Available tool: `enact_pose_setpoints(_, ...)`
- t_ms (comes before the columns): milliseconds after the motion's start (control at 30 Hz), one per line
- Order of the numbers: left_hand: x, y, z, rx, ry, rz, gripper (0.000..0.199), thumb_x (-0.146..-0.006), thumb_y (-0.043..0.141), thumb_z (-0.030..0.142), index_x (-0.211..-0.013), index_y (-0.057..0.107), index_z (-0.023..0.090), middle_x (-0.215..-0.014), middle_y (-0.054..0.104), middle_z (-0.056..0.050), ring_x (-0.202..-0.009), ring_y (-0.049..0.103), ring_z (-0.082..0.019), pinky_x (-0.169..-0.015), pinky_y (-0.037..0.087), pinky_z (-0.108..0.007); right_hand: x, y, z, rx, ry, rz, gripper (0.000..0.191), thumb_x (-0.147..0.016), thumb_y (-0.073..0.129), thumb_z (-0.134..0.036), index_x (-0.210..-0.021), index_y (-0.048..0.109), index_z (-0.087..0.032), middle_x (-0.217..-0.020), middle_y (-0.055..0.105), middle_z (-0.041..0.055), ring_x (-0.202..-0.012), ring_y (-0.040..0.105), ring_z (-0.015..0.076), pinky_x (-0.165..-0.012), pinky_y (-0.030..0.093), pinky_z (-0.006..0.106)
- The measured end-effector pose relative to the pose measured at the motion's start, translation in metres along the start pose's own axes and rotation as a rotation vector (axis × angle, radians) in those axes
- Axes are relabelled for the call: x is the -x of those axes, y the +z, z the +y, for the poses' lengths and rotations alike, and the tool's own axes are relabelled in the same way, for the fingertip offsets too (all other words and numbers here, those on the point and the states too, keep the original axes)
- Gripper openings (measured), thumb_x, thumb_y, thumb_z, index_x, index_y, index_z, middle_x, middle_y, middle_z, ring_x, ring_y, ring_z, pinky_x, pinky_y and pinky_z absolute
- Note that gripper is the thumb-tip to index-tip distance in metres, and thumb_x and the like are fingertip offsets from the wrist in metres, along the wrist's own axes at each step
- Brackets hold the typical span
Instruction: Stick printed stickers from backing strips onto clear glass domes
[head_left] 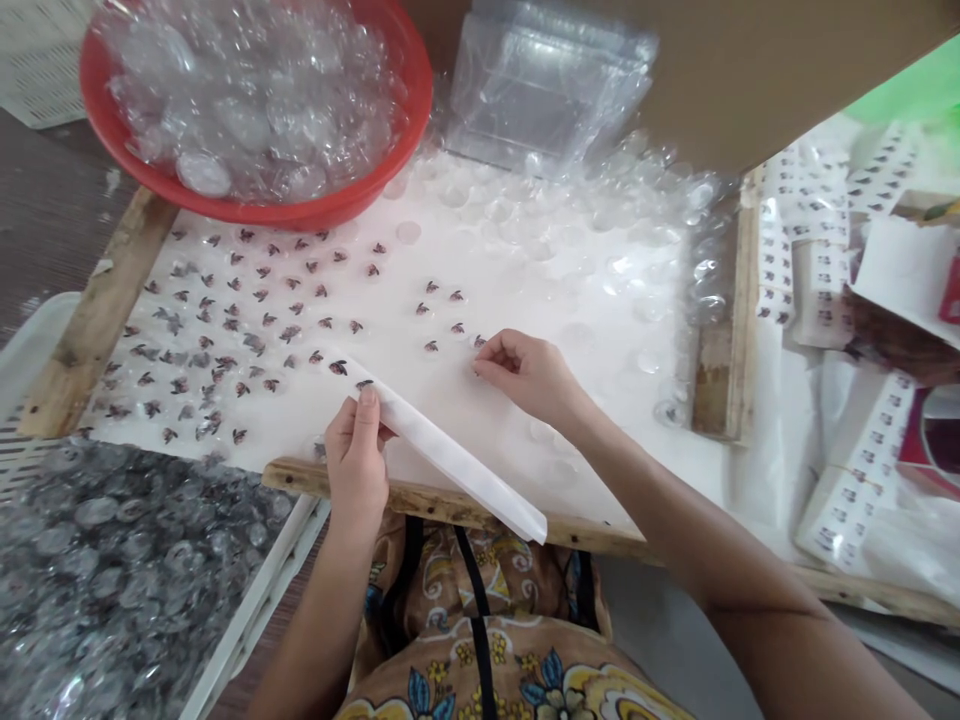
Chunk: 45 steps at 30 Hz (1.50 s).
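My left hand (354, 455) grips a long, narrow white sticker strip (465, 462), its thumb on top near the upper end. Small dark insect-shaped stickers (338, 368) show at that end. My right hand (529, 375) is closed in a pinch just above the white board (480, 420). A dark insect sticker (478, 341) is at its fingertips; whether they hold it or press it down, I cannot tell. Several clear round discs with such stickers (291, 333) cover the board's left side. More clear round discs (630, 270) without stickers lie at the upper right.
A red basin (330, 205) heaped with clear plastic pieces stands at the upper left, beside a clear plastic box (540, 100). Wooden bars (105, 300) edge the board. A white crate (259, 610) of clear pieces sits lower left; bundled sticker strips (855, 470) lie right.
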<state>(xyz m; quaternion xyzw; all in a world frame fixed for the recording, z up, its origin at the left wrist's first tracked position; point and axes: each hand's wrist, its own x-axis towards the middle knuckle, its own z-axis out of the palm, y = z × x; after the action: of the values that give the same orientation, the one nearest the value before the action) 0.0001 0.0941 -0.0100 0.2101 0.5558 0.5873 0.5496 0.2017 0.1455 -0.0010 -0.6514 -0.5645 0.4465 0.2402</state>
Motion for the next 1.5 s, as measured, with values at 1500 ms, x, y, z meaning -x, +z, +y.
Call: enact_pose_setpoints(1500,0.026,0.026,0.001,-0.296,0.022,-0.271,0.044,-0.092,0.049,0.056,-0.068,0.054,0.019,-0.056,0.053,0.002,-0.05,0.052,-0.012,-0.047,0.043,-0.024,0.019,-0.001,-0.053,-0.236,-0.213,-0.195,0.006,-0.081,0.066,-0.023,-0.083,0.062,-0.019,-0.072,0.066,-0.0016,-0.066,0.061,0.0105,-0.062,0.047,0.023)
